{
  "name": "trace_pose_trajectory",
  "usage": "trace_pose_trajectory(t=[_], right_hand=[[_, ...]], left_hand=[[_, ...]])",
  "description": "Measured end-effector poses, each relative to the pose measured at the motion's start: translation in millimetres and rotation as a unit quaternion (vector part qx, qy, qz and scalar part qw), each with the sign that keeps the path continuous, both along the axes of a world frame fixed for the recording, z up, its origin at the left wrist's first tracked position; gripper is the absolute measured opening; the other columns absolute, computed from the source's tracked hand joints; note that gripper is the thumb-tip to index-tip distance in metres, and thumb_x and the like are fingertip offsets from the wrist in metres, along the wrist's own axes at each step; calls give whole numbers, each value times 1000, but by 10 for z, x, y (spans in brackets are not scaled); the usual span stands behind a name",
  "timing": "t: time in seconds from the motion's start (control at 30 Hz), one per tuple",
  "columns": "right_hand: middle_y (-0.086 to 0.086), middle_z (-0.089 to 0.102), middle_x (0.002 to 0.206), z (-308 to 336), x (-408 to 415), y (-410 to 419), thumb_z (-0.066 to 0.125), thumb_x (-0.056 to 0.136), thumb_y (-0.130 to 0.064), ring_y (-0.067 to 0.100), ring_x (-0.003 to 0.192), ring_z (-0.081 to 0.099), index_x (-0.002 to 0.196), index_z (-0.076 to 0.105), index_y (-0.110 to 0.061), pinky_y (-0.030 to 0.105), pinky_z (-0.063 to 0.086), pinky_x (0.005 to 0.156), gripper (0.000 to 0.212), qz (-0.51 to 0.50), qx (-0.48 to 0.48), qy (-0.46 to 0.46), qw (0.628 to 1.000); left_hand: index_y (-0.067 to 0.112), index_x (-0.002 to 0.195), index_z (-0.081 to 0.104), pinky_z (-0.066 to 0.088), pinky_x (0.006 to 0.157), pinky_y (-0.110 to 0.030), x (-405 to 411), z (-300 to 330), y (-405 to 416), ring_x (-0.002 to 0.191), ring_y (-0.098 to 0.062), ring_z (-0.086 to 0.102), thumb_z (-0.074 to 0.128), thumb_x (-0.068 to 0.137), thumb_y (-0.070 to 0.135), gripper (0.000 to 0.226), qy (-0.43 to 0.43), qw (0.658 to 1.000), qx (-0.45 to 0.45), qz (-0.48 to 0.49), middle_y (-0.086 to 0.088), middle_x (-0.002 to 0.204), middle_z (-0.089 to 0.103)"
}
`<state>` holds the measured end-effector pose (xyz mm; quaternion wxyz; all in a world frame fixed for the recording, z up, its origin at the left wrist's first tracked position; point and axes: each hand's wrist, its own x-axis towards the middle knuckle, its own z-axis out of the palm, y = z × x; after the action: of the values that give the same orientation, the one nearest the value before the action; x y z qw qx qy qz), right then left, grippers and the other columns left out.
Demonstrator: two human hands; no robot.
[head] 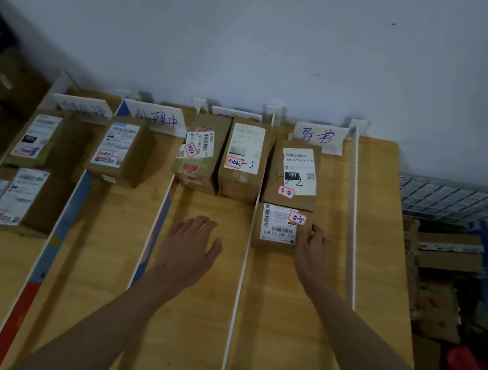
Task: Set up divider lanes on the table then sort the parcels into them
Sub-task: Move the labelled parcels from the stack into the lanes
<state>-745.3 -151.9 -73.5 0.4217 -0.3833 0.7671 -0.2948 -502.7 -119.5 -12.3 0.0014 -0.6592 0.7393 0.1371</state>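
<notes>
From the head camera, a wooden table [293,324] stands against a pale wall, cut into lanes by long white dividers running from the near edge to the wall.

The right hand [311,250] reaches into the rightmost lane and rests on the near right corner of a small parcel [277,228], its fingers curled over the box's right edge and touching the printed label (whether the thumb closes underneath cannot be told). This parcel sits flat on the table, just in front of and touching a larger parcel [295,174] that carries a white label and a red-edged sticker. A handwritten paper sign [319,137] stands at the far end of that lane.

The left hand [192,246] hovers palm down over the next lane, fingers spread and relaxed, holding nothing. The two hands are apart, with one white divider [240,282] between them. Beyond the left hand, two parcels [224,157] stand side by side at the far end of the lane.

Further left, a single parcel [122,148] lies in its own lane before another sign [155,118], and the leftmost lane holds three more labelled parcels [20,171].

At right, off the table, a wire basket [461,203] and loose cardboard are seen.
</notes>
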Motion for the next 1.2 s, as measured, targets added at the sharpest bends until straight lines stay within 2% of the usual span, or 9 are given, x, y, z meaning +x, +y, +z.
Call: trace_pose_trajectory(t=[0.13,0.3,0.4,0.6,0.73,0.9,1.0,1.1,1.2], right_hand=[[16,32,152,137,19,19,39,103,-39,33,131,42,151,27,-7,37,35,95,59,-1,9,7,1000],[15,41,138,551,-34,151,41,102,-34,32,123,43,141,37,-8,44,42,96,47,97,-53,129,985],[11,48,126,903,-12,215,44,100,-31,30,112,49,128,45,-10,44,47,88,35,183,-110,236,948],[3,52,137,1515,313,474,43,99,-32,23,126,49,139,46,-18,40,37,108,42,264,-210,372,865],[2,52,136,1724,706,651,36,99,-31,23,130,46,138,43,-20,45,35,112,41,306,-252,390,831],[3,56,130,1944,1274,829,38,98,-27,22,122,50,132,47,-18,42,38,109,36,337,-311,371,807],[4,54,135,2073,1627,942,38,100,-27,22,127,48,135,48,-18,41,36,112,37,360,-332,363,792],[6,46,145,2197,2018,1033,34,102,-30,23,137,39,142,42,-16,41,31,117,43,391,-332,352,783],[5,45,145,2301,2466,1139,38,102,-27,22,137,39,142,42,-15,40,29,115,42,402,-338,337,781]], left_hand=[[20,140,48,36,110,-36,11,54,12,130,-16,46,35,102,43,47,-14,1000,-4,-3,3,142,49],[19,139,49,37,109,-37,-30,320,0,129,-18,48,36,102,43,45,-25,999,-22,0,1,141,51],[19,137,50,35,107,-37,-43,583,39,128,-18,48,37,102,41,44,-31,998,-58,5,1,138,53],[23,134,48,38,107,-40,132,1057,311,130,-18,46,30,98,43,45,-44,994,-100,31,0,143,48],[21,136,49,36,108,-40,420,1293,639,131,-20,46,36,101,40,42,-38,988,-133,65,-1,143,49],[20,133,53,38,107,-41,999,1488,1036,128,-20,50,39,101,41,41,-40,980,-154,121,-1,138,54],[22,128,53,41,101,-40,1368,1615,1255,122,-19,54,38,99,41,38,-55,973,-166,148,2,132,55],[19,132,52,40,103,-42,1731,1750,1437,125,-22,52,40,101,38,39,-62,969,-166,172,-3,137,54],[20,140,46,33,110,-40,2142,1837,1634,134,-21,44,33,102,39,44,-76,965,-159,193,-3,147,47]])
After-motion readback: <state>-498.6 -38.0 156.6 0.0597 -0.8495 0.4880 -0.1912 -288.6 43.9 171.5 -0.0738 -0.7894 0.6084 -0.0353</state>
